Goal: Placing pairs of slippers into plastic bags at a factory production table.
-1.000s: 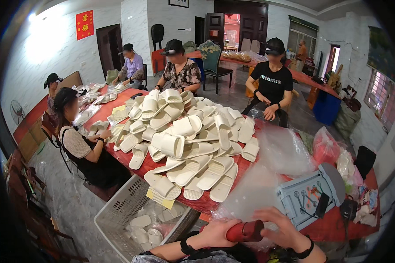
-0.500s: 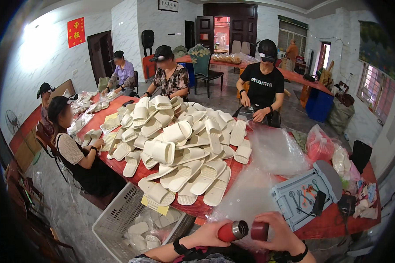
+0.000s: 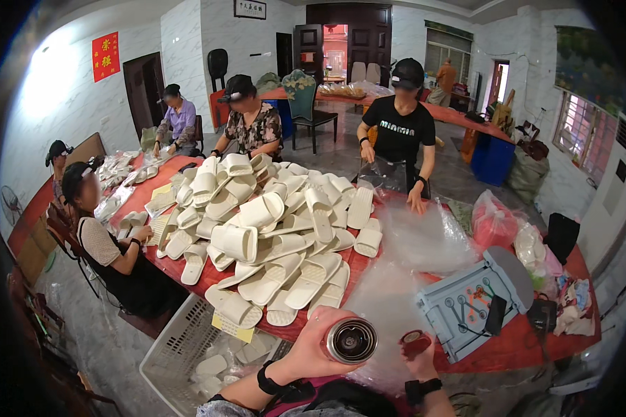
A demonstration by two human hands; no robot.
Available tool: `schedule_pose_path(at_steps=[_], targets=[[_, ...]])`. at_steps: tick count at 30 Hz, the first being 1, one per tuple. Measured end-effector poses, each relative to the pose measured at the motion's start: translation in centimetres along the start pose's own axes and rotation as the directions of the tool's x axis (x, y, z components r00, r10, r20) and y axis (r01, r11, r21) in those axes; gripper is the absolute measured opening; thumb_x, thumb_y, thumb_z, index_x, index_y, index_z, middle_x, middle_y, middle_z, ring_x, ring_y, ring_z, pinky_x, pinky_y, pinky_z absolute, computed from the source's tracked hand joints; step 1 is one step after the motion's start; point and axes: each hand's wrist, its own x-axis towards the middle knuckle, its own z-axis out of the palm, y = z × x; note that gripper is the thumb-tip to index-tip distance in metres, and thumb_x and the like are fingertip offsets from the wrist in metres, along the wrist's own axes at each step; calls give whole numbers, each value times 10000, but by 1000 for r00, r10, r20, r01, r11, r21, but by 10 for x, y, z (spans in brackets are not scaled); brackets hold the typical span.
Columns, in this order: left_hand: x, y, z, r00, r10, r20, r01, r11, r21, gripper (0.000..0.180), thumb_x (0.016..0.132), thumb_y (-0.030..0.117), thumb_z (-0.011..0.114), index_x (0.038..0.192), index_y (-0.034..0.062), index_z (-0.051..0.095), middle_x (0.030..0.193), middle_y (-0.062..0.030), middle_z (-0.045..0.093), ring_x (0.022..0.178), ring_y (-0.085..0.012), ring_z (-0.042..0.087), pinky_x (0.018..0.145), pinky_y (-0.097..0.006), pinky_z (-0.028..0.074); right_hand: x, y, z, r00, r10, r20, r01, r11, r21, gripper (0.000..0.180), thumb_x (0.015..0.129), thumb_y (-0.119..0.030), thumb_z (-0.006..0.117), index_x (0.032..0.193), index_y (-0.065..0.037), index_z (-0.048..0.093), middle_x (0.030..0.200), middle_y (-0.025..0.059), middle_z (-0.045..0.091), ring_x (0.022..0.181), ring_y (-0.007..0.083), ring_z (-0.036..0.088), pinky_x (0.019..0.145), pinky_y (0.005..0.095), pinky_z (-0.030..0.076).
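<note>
Uncapped steel-mouthed flask (image 3: 351, 340); red cap (image 3: 415, 342) apart

A heap of slippers (image 3: 257, 212) lay across the middle of the table (image 3: 508, 354), with plastic sheeting (image 3: 424, 240) to its right and a plastic stand (image 3: 473, 306) nearer and farther right. A bag (image 3: 492, 217) sat beyond the stand. On the near left, beside the table, stood a crate (image 3: 181, 330) with slippers in it. At the near side, a flask (image 3: 351, 340) was in the left hand (image 3: 313, 352), left of a cap (image 3: 414, 342) in the right hand (image 3: 422, 363).
</note>
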Motion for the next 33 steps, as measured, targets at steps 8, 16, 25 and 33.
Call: schedule_pose_path(at_steps=[8,16,25,33], targets=[[14,23,0,994,-36,-98,25,993,-113,652,627,290,889,1167,70,596,1099,-54,638,1035,-206,561,946,-351,367,19,27,-36,979,143,149,-183,932,312,657,883,-609,441,1115,-18,606,918,184,659,720,296,590,615,370,462],[57,64,-21,944,328,-43,-316,933,169,566,681,250,821,1177,74,612,1152,-67,637,988,-194,588,847,-324,348,16,27,-29,988,16,154,-60,957,284,648,903,-578,461,1150,1,611,1030,205,665,758,328,592,668,393,469],[82,114,-43,717,692,81,-650,621,438,400,740,190,786,1091,116,609,1101,-118,671,893,-211,587,792,-313,450,32,41,-56,961,59,271,-143,942,303,665,902,-581,452,1162,13,598,1034,210,663,804,329,608,676,395,472],[78,137,-41,600,799,27,-750,551,366,334,744,228,772,1030,128,631,1107,-157,658,815,-214,600,724,-315,463,38,44,-67,979,87,183,-139,945,297,671,886,-602,444,1144,-6,611,1023,207,670,784,323,605,658,396,457]])
